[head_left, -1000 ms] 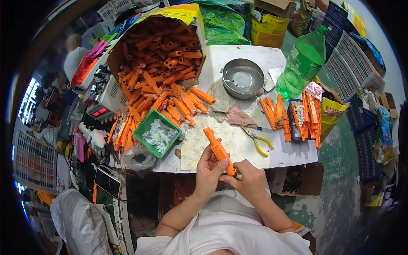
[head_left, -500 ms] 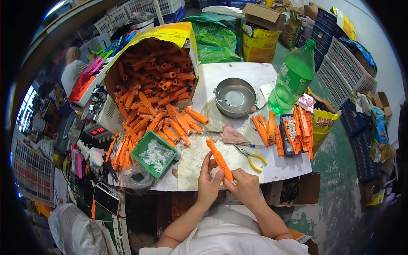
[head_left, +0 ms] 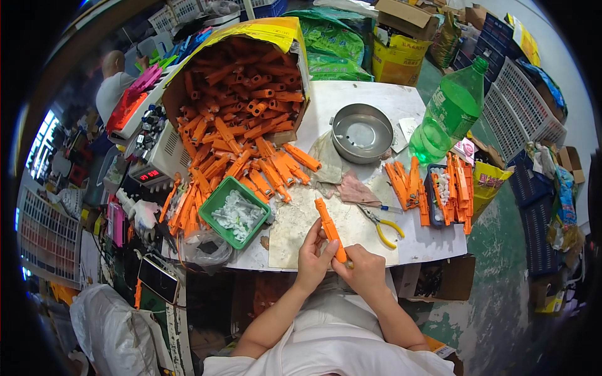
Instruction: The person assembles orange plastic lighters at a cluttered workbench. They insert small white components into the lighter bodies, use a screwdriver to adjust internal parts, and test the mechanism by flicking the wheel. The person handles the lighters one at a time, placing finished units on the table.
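A long orange plastic part (head_left: 327,224) is held upright at a slant over the table's near edge. My left hand (head_left: 311,263) wraps its fingers and thumb round the part's lower half. With fingers and thumb pinched together, my right hand (head_left: 365,272) meets the part's near end. A small pale bit shows at those fingertips, too small to name. Beyond my hands lie yellow-handled pliers (head_left: 384,229) and a pink cloth (head_left: 359,188). Left of them, a green tray (head_left: 216,202) contains small clear and white pieces.
A large yellow bag (head_left: 276,26) spills many similar orange parts onto the table's left side. At the back stands a round metal bowl (head_left: 362,156); right of it, a green bottle (head_left: 448,106). More orange parts fill a dark basket (head_left: 438,220). A person (head_left: 113,88) sits far left.
The orange part has turned a little in my left hand and stands slightly steeper. My right hand stays at its near end. The whole view has shifted slightly.
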A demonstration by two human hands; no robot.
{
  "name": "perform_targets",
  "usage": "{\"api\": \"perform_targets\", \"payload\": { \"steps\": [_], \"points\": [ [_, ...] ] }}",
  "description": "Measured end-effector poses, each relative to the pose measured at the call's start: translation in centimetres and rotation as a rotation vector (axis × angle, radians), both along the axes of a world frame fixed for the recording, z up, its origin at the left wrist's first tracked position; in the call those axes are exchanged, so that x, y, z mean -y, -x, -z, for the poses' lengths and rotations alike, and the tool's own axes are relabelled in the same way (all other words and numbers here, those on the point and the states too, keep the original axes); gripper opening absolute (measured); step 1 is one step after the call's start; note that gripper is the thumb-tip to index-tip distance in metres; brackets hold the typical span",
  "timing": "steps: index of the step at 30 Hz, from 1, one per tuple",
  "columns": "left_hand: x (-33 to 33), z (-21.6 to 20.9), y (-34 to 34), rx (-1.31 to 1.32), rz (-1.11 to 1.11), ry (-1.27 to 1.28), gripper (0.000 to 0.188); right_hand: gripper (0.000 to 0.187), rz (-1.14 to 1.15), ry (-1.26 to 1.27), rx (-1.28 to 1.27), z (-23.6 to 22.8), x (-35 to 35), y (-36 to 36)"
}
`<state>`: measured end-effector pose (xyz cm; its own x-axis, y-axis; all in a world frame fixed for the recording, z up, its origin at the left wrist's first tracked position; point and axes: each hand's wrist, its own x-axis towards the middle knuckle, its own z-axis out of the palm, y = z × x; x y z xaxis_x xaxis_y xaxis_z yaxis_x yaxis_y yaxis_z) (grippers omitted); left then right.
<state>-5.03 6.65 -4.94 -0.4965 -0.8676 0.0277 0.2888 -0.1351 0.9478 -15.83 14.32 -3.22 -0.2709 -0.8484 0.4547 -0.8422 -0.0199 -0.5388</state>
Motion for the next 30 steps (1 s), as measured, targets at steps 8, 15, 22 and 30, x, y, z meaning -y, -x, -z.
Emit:
{"api": "perform_targets", "payload": {
  "steps": [8, 15, 22, 30],
  "points": [
    [0.4, 0.0, -0.3, -0.018, 0.054, -0.028, 0.061, 0.031, -0.010, -0.042, 0.023, -0.2, -0.4, -0.4],
    [0.6, 0.5, -0.2, -0.087, 0.068, -0.016, 0.048, 0.029, -0.039, -0.102, 0.485, -1.6, -3.4, 2.8],
    [0.3, 0.3, -0.1, -0.066, 0.037, 0.005, 0.053, 0.026, 0.250, -0.530, 0.131, -3.6, -10.6, 8.2],
    [0.2, 0.7, -0.5, -0.065, 0.127, 0.067, 0.067, 0.036, -0.016, 0.019, 0.236, -3.6, -4.7, 3.3]
  ]
}}
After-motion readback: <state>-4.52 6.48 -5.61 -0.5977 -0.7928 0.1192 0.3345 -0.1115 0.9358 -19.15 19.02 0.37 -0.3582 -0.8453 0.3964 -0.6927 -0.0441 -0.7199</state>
